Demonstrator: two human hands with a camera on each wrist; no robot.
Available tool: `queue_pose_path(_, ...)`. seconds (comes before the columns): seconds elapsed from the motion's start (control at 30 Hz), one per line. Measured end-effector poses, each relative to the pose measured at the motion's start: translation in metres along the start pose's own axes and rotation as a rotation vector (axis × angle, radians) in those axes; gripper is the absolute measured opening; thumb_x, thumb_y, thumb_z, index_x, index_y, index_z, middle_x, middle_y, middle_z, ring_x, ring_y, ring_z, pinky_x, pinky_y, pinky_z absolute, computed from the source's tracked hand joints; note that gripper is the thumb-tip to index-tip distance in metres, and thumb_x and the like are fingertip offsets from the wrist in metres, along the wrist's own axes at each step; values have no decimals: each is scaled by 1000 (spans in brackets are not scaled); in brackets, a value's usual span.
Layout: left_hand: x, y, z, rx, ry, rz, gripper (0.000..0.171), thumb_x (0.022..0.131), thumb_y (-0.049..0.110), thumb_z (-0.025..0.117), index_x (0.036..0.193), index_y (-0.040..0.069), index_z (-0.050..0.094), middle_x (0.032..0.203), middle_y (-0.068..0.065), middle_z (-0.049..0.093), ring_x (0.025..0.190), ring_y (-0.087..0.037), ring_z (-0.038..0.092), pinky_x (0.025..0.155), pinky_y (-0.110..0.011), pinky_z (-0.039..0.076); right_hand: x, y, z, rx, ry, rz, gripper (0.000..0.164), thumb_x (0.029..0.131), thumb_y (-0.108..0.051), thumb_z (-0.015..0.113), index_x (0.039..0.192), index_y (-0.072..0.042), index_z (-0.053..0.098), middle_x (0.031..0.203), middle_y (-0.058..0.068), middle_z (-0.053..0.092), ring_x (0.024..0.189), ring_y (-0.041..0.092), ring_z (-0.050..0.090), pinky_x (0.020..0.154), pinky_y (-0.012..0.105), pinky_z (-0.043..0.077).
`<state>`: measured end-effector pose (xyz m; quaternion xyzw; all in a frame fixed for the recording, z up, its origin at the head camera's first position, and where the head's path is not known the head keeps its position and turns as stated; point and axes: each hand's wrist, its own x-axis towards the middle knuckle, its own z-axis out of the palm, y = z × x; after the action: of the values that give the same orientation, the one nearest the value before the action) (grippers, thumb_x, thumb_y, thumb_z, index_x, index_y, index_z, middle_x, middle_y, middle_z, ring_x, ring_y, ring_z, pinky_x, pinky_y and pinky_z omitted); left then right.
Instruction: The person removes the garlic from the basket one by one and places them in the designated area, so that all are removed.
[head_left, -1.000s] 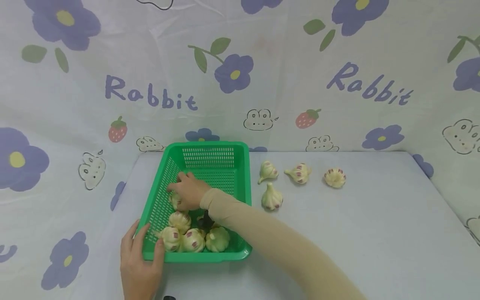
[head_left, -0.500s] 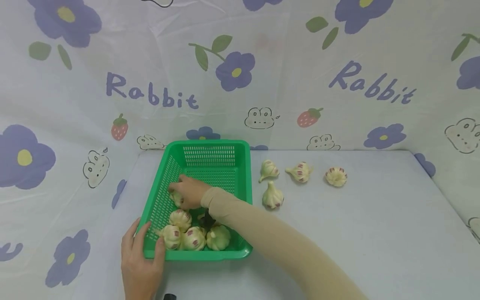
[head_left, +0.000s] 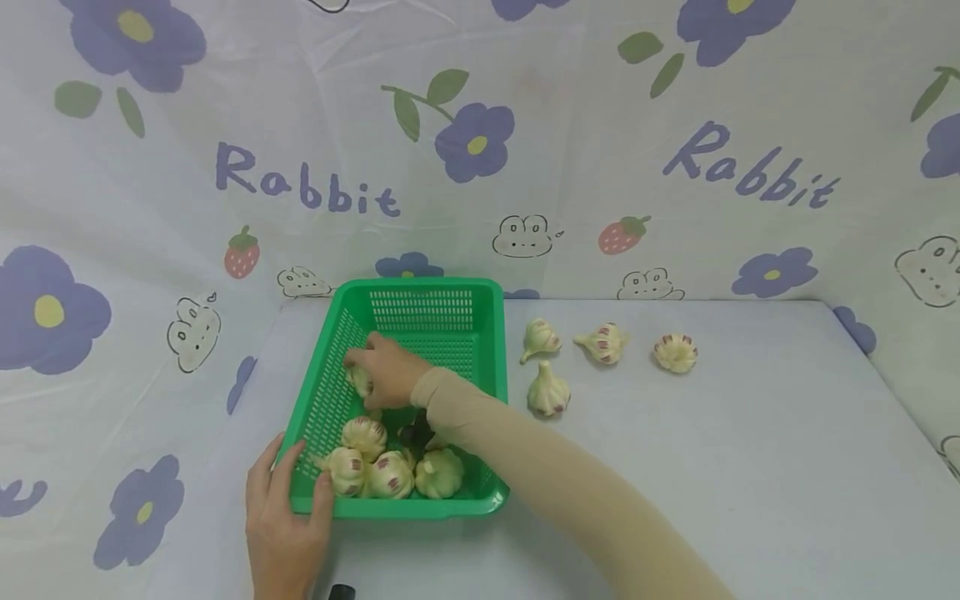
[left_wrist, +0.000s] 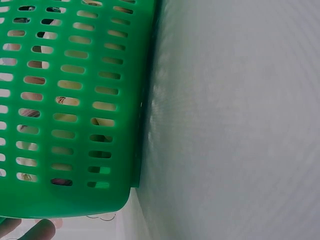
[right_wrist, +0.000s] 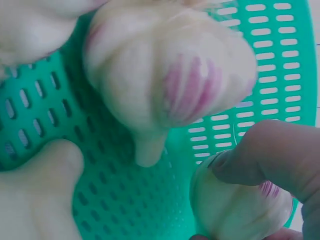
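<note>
A green slotted plastic basket stands at the left of the table. My left hand holds its near left corner, the thumb over the front rim and the fingers along the left side. Inside the basket, my right hand grips a garlic bulb near the left wall; the right wrist view shows the thumb pressed on this purple-streaked bulb. Several other garlic bulbs lie together at the basket's near end, partly hidden by the right wrist.
To the right of the basket, several loose garlic bulbs lie on the white table. The farthest right bulb sits apart. A flower-patterned cloth hangs behind and beside the table. A black object shows at the bottom edge.
My right hand has shifted slightly up and right inside the basket, with the garlic bulb in its grip. The left hand stays on the basket corner.
</note>
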<state>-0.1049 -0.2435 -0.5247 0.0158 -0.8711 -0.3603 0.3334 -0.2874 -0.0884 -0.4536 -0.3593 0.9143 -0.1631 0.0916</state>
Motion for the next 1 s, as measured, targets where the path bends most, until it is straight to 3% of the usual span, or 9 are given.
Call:
queue_pose_path(0.27,1,0,2,6,1,5,47,92,16,74,136,4,64,151,-17,53,137,-39,50,102,-66,44,-8,-4,-8,-16,76,-17,64,88,-21,82,147,-20,56,132,11,50,105,18,52,76,25,50)
queue_pose_path(0.6,1,0,2,7,8,6,47,92,17,75,136,5,65,151,-16,54,137,-37,51,101,-65,44,-27,-16,-24,-102,218,-111,59,87,-17,80,142,-17,59,122,9,50,103,19,48,72,23,50)
queue_pose_path(1.0,0,1,0,5,10,7,46,92,15,75,135,4,65,150,-18,54,136,-39,51,100,-66,45,-53,-33,-44,-177,312,-144,59,86,-16,78,142,-17,59,125,10,51,108,21,48,58,19,49)
